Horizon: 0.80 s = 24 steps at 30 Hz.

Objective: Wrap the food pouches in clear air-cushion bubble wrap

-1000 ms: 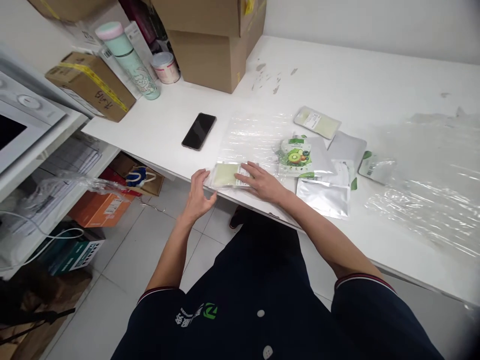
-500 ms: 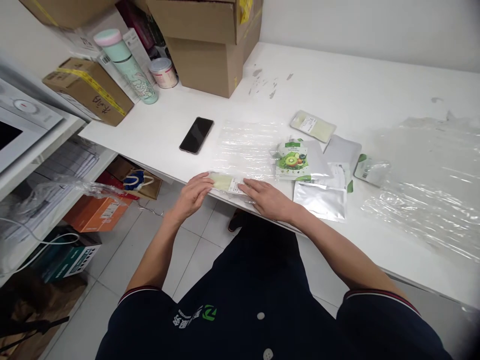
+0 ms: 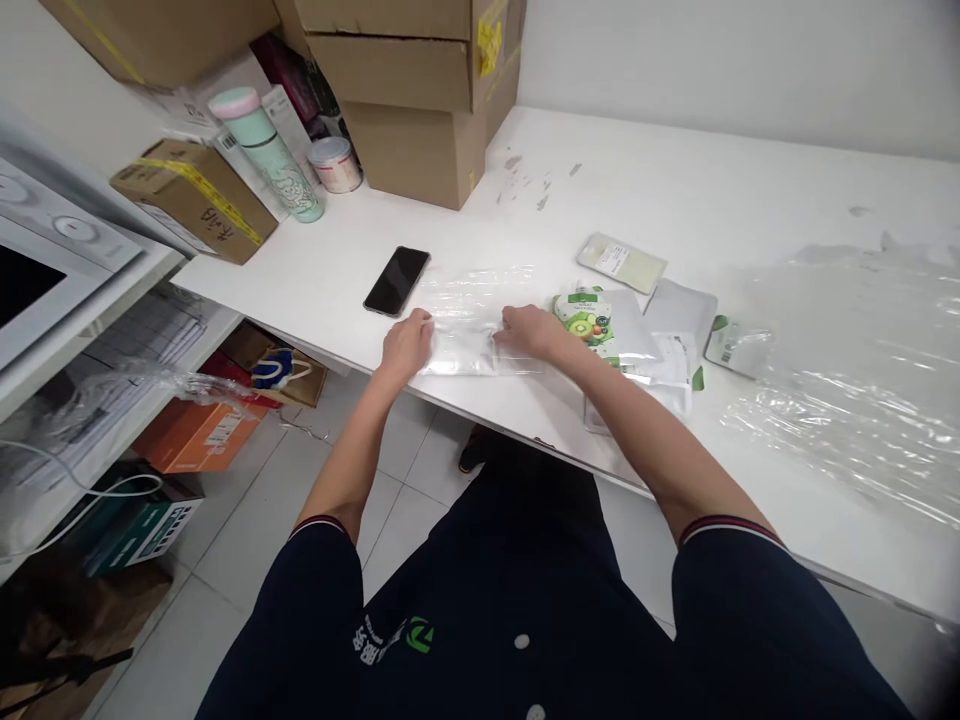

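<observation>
A clear plastic bag (image 3: 469, 320) lies flat near the front edge of the white table (image 3: 675, 180). My left hand (image 3: 407, 341) is closed on the bag's left side and my right hand (image 3: 527, 331) is closed on its right side. The pale yellow-green packet seen earlier is no longer plainly visible; it may lie under the plastic between my hands. A kiwi-printed pouch (image 3: 586, 318) sits just right of my right hand. A second pale packet (image 3: 622, 262) lies farther back.
A black phone (image 3: 397, 281) lies left of the bag. White and silver pouches (image 3: 660, 330) are under my right forearm. Large plastic sheeting (image 3: 855, 370) covers the right side. Cardboard boxes (image 3: 420, 100), a mint bottle (image 3: 268, 155) and a small tin (image 3: 335, 165) stand at the back left.
My hands moved from the table's front edge a little further in and now grip the clear bag on both sides. The pale packet they held is no longer plainly seen.
</observation>
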Available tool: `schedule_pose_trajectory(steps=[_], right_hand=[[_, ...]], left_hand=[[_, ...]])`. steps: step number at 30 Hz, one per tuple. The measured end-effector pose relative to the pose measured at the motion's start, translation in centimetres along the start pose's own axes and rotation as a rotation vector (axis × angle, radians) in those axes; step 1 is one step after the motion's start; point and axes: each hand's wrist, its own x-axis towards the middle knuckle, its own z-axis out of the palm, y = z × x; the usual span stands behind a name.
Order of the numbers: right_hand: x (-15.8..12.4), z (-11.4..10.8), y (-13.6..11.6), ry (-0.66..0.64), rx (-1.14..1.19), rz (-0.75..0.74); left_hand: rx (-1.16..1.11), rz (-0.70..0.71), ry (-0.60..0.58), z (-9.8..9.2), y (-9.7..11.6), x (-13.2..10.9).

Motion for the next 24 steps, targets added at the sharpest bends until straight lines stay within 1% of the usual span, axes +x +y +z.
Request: schedule_pose_trajectory(steps=[1,2,3,4,5,6,7,9,12,13,15,17,19,21,22,24], right_hand=[[-0.2,0.5,-0.4,0.125,-0.108,-0.006],[-0.7,1.1,-0.8,0.238,-0.189,-0.057],[-1.3,1.8,-1.0,0.309,-0.234,-0.147],[-1.9,2.5,-1.2,0.330,-0.250,-0.255],[-2.5,3.2,-1.2,0.306,-0.246,-0.353],[-2.8,3.9,-1.2,0.258,-0.235,-0.416],[-3.1,4.6,-1.1,0.218,-0.228,-0.449],[-3.0,5.8,-0.8,0.194,-0.235,-0.447],[-2.5,6.3,-0.8,0.217,-0.253,-0.418],[-2.5,6.0,-0.9,0.206,-0.253,-0.419],[-2.8,4.8,-0.9,0.146,-0.236,-0.432],[-3.4,3.2,-0.7,0.044,-0.187,-0.447],[-4.2,1.4,-0.4,-0.061,-0.110,-0.444],[-4.7,-0.3,-0.1,-0.153,-0.023,-0.429],[-4.6,-1.1,0.0,-0.185,0.019,-0.428],[-4.0,-2.7,-0.1,-0.237,0.084,-0.439]], left_hand=[[0.061,-0.004,-0.027,0.3,0.2,0.3],[0.106,-0.007,-0.043,0.6,0.5,0.4],[0.132,-0.007,-0.048,0.8,0.7,0.4],[0.146,-0.004,-0.041,0.9,0.8,0.4],[0.154,0.003,-0.021,1.0,0.9,0.3],[0.161,0.015,0.007,1.1,1.0,0.2],[0.166,0.033,0.033,1.2,1.0,0.2],[0.172,0.099,0.054,1.2,0.8,0.3],[0.120,0.199,0.001,0.6,0.3,0.0],[0.083,0.206,-0.020,0.1,0.0,-0.3],[-0.019,0.176,-0.070,-1.2,-0.6,-1.4],[-0.169,0.154,-0.179,-2.7,-1.3,-3.1],[-0.358,0.174,-0.316,-4.1,-2.1,-4.9],[-0.480,0.202,-0.407,-4.9,-2.6,-6.6],[-0.497,0.198,-0.423,-4.9,-2.8,-7.2],[-0.490,0.138,-0.385,-4.5,-2.6,-8.0]])
